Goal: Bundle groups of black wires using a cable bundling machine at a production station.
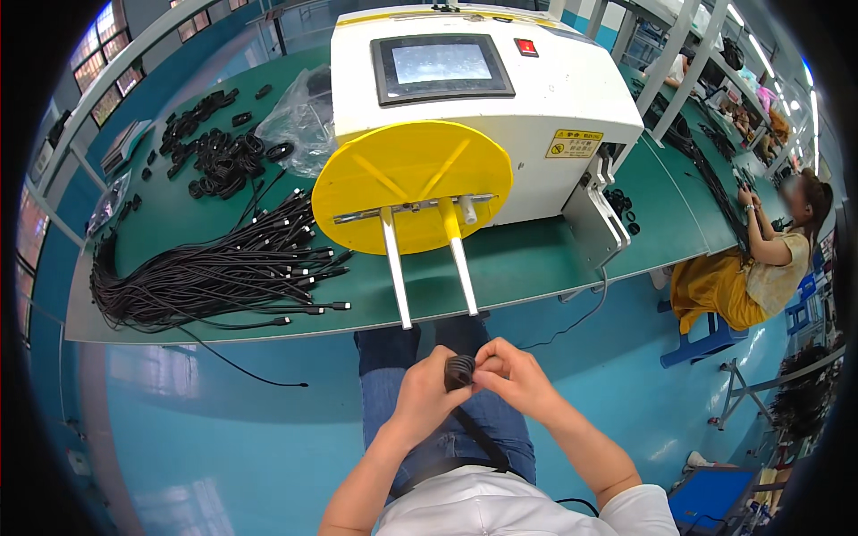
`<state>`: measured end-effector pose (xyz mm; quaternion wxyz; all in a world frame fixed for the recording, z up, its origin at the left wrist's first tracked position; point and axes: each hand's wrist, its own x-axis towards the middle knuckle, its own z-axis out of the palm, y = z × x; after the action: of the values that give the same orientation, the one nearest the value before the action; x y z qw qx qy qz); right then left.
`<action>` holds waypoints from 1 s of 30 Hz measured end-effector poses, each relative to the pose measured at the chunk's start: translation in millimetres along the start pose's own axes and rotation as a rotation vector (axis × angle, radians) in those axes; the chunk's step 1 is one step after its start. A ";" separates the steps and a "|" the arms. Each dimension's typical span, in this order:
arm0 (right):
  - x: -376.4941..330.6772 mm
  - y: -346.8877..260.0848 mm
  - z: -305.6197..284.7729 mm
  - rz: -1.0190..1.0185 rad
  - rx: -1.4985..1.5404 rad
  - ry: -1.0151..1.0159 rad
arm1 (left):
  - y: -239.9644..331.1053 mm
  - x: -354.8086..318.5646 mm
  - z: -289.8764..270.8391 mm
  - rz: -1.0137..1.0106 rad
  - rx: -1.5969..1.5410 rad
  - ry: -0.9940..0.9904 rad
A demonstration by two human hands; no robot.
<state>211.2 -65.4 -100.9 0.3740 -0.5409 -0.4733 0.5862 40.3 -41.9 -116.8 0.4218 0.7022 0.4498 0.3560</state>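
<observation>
Above my lap, a small coil of black cable [459,372] sits in my left hand [424,391], whose fingers are closed around its left side. My right hand [516,379] is at the coil's right edge, thumb and fingers pinched together. What that pinch holds is too small to make out. Just beyond my hands stands a white machine [572,85] with a yellow disc [411,183] on its front. Two metal rods [396,268] stick out of the disc toward me, and nothing is wound on them.
Left of the machine, a bundle of black cables [188,281] with light connectors lies on the green table [375,308]. Behind it are many coiled cables [223,161] and a clear plastic bag [304,125]. A co-worker [760,250] sits at the right on a blue stool [702,344].
</observation>
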 end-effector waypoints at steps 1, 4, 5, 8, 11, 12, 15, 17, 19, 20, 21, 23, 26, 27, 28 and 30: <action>0.3 -3.9 -1.9 -0.089 -0.154 -0.024 | 0.7 -0.3 0.9 0.044 0.042 0.000; 2.1 -11.3 -9.0 -0.265 -0.462 -0.071 | -0.4 -2.9 0.6 0.096 0.077 -0.023; 4.7 -10.9 -12.4 -0.184 -0.286 -0.140 | -1.8 -4.0 -0.1 0.105 0.071 -0.046; 7.3 -9.9 -14.6 -0.018 0.066 -0.278 | -5.7 -6.0 -1.3 0.066 -0.059 -0.147; 2.8 -11.5 -3.8 -0.079 0.316 -0.328 | -5.9 -7.6 -4.2 -0.027 -0.307 -0.302; 1.5 -10.0 -1.0 -0.078 0.316 -0.330 | -2.0 -7.5 -7.3 -0.082 -0.359 -0.334; -1.5 -6.2 5.5 -0.141 0.154 -0.256 | 3.4 -5.3 -12.4 -0.194 -0.461 -0.396; 0.5 -5.4 7.3 -0.150 0.158 -0.241 | 0.9 -3.0 -12.2 -0.130 -0.424 -0.377; 2.6 -5.4 8.6 -0.169 0.164 -0.210 | 1.0 -2.7 -10.5 -0.096 -0.405 -0.365; 2.4 -7.3 9.4 -0.171 0.163 -0.210 | 2.5 -3.6 -6.6 -0.080 -0.406 -0.260; 1.1 -10.6 10.4 -0.175 0.163 -0.167 | 4.2 -4.8 -2.5 -0.064 -0.407 -0.156; -0.3 -15.2 10.4 -0.179 0.166 -0.078 | 7.1 -6.4 0.5 -0.047 -0.408 -0.053; 2.4 -17.4 7.5 -0.192 0.079 -0.093 | 16.7 -10.7 -0.9 -0.128 -0.323 -0.123; 3.7 -18.6 7.5 -0.199 0.037 -0.105 | 15.6 -10.4 -1.1 -0.128 -0.323 -0.119; 4.4 -21.5 7.0 -0.199 0.036 -0.109 | 13.6 -9.4 -1.1 -0.031 -0.240 -0.100; 3.8 -30.2 4.0 -0.102 0.183 -0.159 | 10.9 -7.8 -1.9 0.160 -0.071 -0.061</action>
<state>204.4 -54.1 -73.1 0.4123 -0.4314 -0.4732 0.6481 39.5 -51.3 -107.1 0.4301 0.7310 0.3663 0.3827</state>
